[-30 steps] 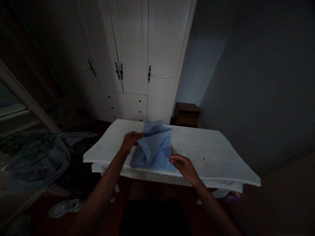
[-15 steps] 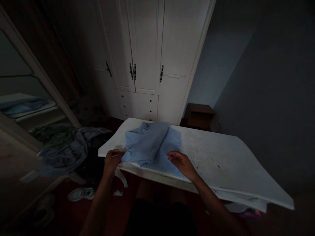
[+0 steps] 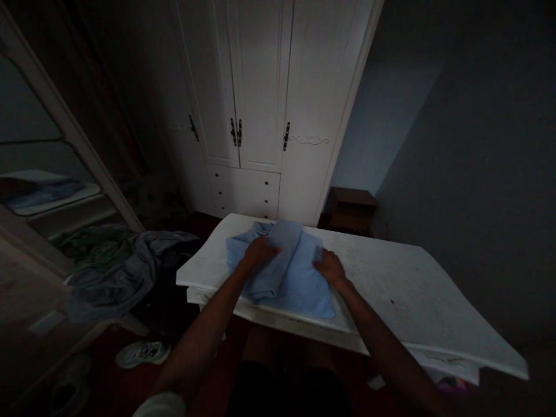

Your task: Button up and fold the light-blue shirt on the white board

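Note:
A light blue collared shirt (image 3: 304,284) lies partly folded on the white table (image 3: 391,278), with one section laid over in a long strip and its collar at the far side. My left hand (image 3: 260,253) rests over the folded strip, fingers stretched out and slightly blurred. At the shirt's right edge, my right hand (image 3: 330,267) has its thumb and fingers closed on the fabric. The fingertips there are partly hidden.
Behind the table stands a white wardrobe (image 3: 256,87). A small brown cabinet (image 3: 353,200) is at the back right. To the left are a mirror (image 3: 47,168) and piled clothes (image 3: 130,266). A sneaker (image 3: 143,353) lies on the floor.
My left hand has moved from the shirt's left edge to the right, onto the folded strip. My right hand has shifted right and away from me to the shirt's right edge.

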A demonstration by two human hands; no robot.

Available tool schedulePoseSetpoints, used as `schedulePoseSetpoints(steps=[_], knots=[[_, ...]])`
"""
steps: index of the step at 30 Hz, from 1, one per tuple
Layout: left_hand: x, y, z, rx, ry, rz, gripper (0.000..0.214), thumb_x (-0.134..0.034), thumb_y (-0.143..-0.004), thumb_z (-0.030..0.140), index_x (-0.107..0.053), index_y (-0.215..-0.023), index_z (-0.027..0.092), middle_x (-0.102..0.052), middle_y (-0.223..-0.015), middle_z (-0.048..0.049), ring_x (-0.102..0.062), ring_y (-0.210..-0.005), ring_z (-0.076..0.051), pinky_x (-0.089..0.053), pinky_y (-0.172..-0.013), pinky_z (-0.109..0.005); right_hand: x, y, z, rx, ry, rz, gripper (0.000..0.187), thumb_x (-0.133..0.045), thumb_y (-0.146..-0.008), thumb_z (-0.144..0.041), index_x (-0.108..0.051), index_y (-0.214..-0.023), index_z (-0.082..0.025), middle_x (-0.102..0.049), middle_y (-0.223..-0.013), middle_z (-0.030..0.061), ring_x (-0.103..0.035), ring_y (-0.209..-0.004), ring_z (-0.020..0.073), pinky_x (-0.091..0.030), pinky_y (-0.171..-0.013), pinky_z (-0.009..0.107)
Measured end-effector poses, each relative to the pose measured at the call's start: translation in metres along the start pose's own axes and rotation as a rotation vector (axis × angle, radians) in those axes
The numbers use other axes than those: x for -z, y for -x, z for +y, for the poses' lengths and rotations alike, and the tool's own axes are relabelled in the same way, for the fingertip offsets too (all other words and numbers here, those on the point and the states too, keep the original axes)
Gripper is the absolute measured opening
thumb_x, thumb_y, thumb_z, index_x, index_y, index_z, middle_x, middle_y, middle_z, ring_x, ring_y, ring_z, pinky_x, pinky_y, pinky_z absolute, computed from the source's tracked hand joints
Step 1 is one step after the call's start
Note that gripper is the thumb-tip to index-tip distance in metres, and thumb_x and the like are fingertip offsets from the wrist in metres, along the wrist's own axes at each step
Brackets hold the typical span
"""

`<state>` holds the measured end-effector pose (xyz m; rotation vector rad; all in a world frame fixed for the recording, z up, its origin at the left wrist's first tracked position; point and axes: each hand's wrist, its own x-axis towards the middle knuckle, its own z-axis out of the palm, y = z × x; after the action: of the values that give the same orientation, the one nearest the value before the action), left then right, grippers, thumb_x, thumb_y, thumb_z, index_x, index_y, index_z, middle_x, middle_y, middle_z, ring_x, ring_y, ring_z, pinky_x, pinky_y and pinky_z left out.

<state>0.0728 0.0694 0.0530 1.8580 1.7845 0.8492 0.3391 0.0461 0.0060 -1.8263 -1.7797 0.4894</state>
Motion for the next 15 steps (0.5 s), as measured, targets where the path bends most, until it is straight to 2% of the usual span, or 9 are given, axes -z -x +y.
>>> schedulePoseSetpoints(steps=[2, 4, 6, 8, 9, 10, 12, 13, 15], knots=[[-0.005, -0.008, 0.004, -0.032, 0.02, 0.044, 0.036, -0.074, -0.065, 0.028, -0.068, -0.098, 0.018, -0.071, -0.109, -0.0154, -0.065, -0.107, -0.031, -0.047, -0.094, -0.038, 0.006, -0.006, 0.008, -0.005, -0.052, -0.055, 0.017, -0.068, -0.067, -0.024, -0.071, -0.083, -0.017, -0.073, -0.085, 0.0093, -0.067, -0.09, 0.0267, -0.049, -0.084, 0.034], [-0.001, -0.014, 0.009, -0.056, 0.055, 0.087, 0.025, -0.067, -0.07, 0.024, -0.07, -0.094, 0.017, -0.073, -0.105, -0.0136, -0.066, -0.105, -0.029, -0.046, -0.095, -0.038, 0.011, -0.01, 0.014, 0.019, -0.088, -0.08, 0.008, -0.069, -0.067, -0.029, -0.069, -0.069, -0.021, -0.072, -0.068, 0.0029, -0.068, -0.076, 0.0234, -0.05, -0.075, 0.031], [0.013, -0.021, 0.013, -0.081, 0.094, 0.137, 0.02, -0.06, -0.076, 0.025, -0.072, -0.091, 0.018, -0.074, -0.103, -0.011, -0.066, -0.103, -0.026, -0.047, -0.095, -0.036, 0.021, -0.015, 0.018, 0.041, -0.122, -0.078, 0.012, -0.068, -0.068, -0.034, -0.07, -0.067, -0.022, -0.072, -0.067, 0.0007, -0.069, -0.074, 0.0223, -0.051, -0.073, 0.03], [0.036, -0.032, 0.016, -0.101, 0.146, 0.228, 0.024, -0.054, -0.082, 0.027, -0.072, -0.094, 0.017, -0.073, -0.105, -0.0088, -0.066, -0.103, -0.023, -0.046, -0.096, -0.035, 0.037, -0.025, 0.021, 0.071, -0.183, -0.018, 0.016, -0.067, -0.069, -0.038, -0.072, -0.069, -0.023, -0.074, -0.073, 0.0019, -0.069, -0.076, 0.0233, -0.052, -0.075, 0.032], [0.051, -0.038, 0.017, -0.108, 0.175, 0.295, 0.025, -0.053, -0.083, 0.028, -0.071, -0.096, 0.017, -0.073, -0.106, -0.0079, -0.065, -0.105, -0.023, -0.046, -0.097, -0.035, 0.049, -0.032, 0.022, 0.087, -0.22, 0.041, 0.017, -0.067, -0.069, -0.039, -0.072, -0.069, -0.023, -0.075, -0.075, 0.003, -0.069, -0.077, 0.024, -0.052, -0.076, 0.034], [0.067, -0.044, 0.018, -0.134, 0.26, 0.419, 0.024, -0.055, -0.081, 0.027, -0.071, -0.094, 0.015, -0.074, -0.103, -0.0074, -0.066, -0.102, -0.023, -0.047, -0.096, -0.035, 0.064, -0.04, 0.024, 0.103, -0.265, 0.123, 0.017, -0.068, -0.068, -0.039, -0.072, -0.068, -0.022, -0.075, -0.075, 0.004, -0.069, -0.076, 0.0246, -0.052, -0.077, 0.035], [0.102, -0.058, 0.021, -0.139, 0.378, 0.631, 0.019, -0.059, -0.078, 0.023, -0.071, -0.091, 0.014, -0.074, -0.096, -0.0043, -0.066, -0.097, -0.022, -0.048, -0.093, -0.034, 0.102, -0.058, 0.024, 0.125, -0.319, 0.339, 0.019, -0.069, -0.067, -0.04, -0.071, -0.066, -0.021, -0.074, -0.073, 0.0051, -0.068, -0.074, 0.0241, -0.052, -0.078, 0.037], [0.119, -0.063, 0.025, -0.135, 0.413, 0.7, 0.019, -0.06, -0.079, 0.023, -0.07, -0.092, 0.014, -0.074, -0.095, -0.0029, -0.066, -0.096, -0.021, -0.048, -0.093, -0.034, 0.125, -0.067, 0.022, 0.135, -0.356, 0.475, 0.022, -0.069, -0.067, -0.041, -0.071, -0.068, -0.019, -0.073, -0.072, 0.0054, -0.067, -0.073, 0.0237, -0.052, -0.078, 0.039], [0.153, -0.072, 0.036, -0.114, 0.467, 0.804, 0.023, -0.062, -0.08, 0.024, -0.068, -0.097, 0.01, -0.073, -0.098, -0.0022, -0.065, -0.097, -0.019, -0.048, -0.093, -0.034, 0.17, -0.081, 0.012, 0.151, -0.387, 0.65, 0.028, -0.064, -0.073, -0.044, -0.069, -0.079, -0.018, -0.072, -0.08, 0.0051, -0.065, -0.077, 0.0213, -0.051, -0.08, 0.039]])
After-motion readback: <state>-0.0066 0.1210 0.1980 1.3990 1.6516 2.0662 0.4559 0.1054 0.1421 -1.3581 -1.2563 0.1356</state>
